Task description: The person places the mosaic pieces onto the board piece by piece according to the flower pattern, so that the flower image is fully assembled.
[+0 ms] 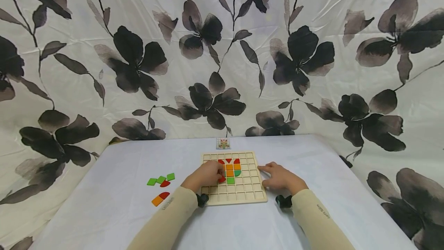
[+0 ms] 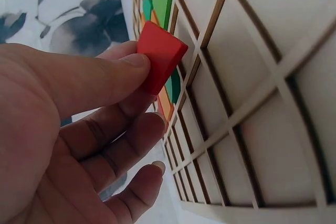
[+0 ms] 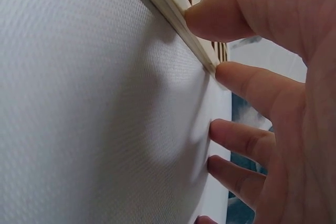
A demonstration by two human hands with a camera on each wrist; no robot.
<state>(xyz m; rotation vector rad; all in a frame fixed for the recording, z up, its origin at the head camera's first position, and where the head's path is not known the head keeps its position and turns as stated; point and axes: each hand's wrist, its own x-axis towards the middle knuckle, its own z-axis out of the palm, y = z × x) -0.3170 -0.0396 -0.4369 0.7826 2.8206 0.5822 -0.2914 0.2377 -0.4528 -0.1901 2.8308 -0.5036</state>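
Note:
My left hand (image 1: 207,173) is over the left half of a wooden grid board (image 1: 247,195). Between thumb and fingers it pinches a red tile (image 2: 160,56), held tilted close over the grid in the left wrist view. Orange squares (image 1: 229,167), a green square (image 1: 230,180), a green rounded piece (image 1: 237,173) and red pieces (image 1: 237,161) sit in the board's cells. Some cells are hidden behind the left hand. At the board's right edge, my right hand (image 1: 282,178) touches the rim with thumb and index fingertip, its other fingers extended along the white tabletop.
Loose pieces lie left of the board: several green squares (image 1: 161,179), a red piece (image 1: 165,183), and an orange square (image 1: 157,201) beside another red piece (image 1: 164,195). A small picture card (image 1: 223,143) lies behind the board. Floral cloth (image 1: 215,103) hangs behind the table.

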